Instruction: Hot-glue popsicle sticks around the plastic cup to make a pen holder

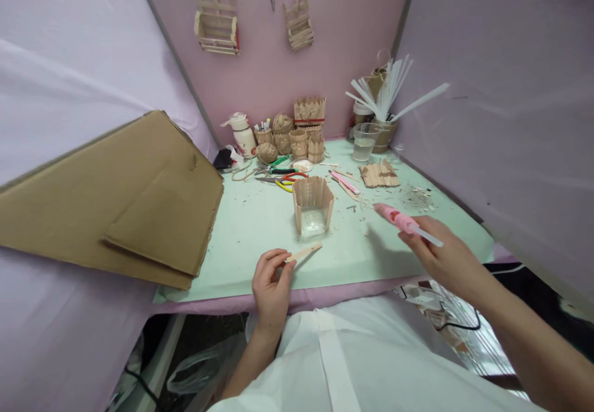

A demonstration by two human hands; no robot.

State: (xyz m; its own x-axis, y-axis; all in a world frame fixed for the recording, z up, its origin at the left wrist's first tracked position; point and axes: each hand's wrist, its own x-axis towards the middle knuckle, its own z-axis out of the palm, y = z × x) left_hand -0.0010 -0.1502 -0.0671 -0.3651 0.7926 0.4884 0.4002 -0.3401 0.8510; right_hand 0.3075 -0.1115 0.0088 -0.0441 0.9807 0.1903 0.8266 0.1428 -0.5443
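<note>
My left hand (271,285) pinches one end of a wooden craft stick (305,252) just above the near edge of the pale green table (250,226). My right hand (445,254) grips a pink glue gun (400,219) with a white glue stick coming out of its back; its nozzle points left, toward the middle of the table. Between and a little beyond the hands stands a small holder made of upright craft sticks (313,203) around a clear cup.
Large cardboard sheets (134,195) lean over the table's left side. At the back stand twine-wrapped pots (297,137), a white bottle (242,132), pliers and scissors (283,177), a clear cup (364,141), white strips in a pot (385,99) and a pile of sticks (379,174). Pink walls enclose the booth.
</note>
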